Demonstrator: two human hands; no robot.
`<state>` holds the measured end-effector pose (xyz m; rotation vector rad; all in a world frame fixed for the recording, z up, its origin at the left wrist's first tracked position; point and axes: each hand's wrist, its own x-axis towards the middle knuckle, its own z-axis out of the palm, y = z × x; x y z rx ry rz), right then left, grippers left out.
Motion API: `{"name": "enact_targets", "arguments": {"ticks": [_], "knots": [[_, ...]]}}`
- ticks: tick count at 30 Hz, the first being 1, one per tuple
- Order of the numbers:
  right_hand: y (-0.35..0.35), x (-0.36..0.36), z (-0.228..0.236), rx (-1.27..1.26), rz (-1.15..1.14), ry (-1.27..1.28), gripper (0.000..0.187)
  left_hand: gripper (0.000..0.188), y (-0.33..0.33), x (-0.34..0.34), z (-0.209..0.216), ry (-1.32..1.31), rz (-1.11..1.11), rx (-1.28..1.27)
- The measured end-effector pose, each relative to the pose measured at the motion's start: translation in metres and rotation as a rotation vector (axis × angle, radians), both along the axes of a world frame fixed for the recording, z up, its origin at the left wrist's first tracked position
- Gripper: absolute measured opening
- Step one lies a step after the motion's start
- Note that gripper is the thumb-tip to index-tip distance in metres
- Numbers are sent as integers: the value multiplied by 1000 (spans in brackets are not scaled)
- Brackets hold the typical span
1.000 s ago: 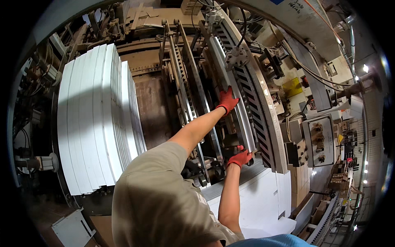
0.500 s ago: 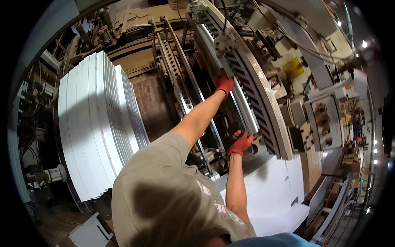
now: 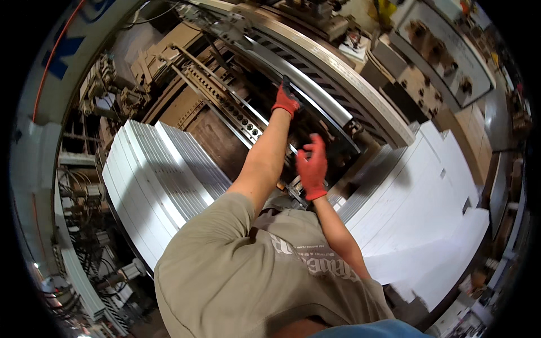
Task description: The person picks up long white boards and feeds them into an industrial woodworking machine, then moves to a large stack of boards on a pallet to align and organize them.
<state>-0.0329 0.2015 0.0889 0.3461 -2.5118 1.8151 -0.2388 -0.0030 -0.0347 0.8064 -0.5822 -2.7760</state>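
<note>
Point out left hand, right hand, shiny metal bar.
Left hand (image 3: 286, 101): head view, on the middle of the gloved hand.
Right hand (image 3: 313, 168): head view, on the middle of the gloved hand.
Shiny metal bar (image 3: 313, 86): head view, on its bright face, partway along.

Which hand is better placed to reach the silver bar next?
Probably the left hand: it is close beside the silver bar, while the right hand is farther back, apart from it.
</note>
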Motion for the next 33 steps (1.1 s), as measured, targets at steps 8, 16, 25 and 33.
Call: {"name": "enact_targets", "arguments": {"ticks": [8,16,25,33], "knots": [[10,-8,-18,578,338,409,26,80,12,11,34,-27,-91,-106],[-2,-13,-37,818,387,385,32,58,-1,-2,3,-131,-38,-22],[-14,-10,-38,658,392,235,31,90,-1,-5,-12,-73,-71,15],[-10,-7,-30,648,431,189,27,99,15,19,36,-158,-30,-84]]}}
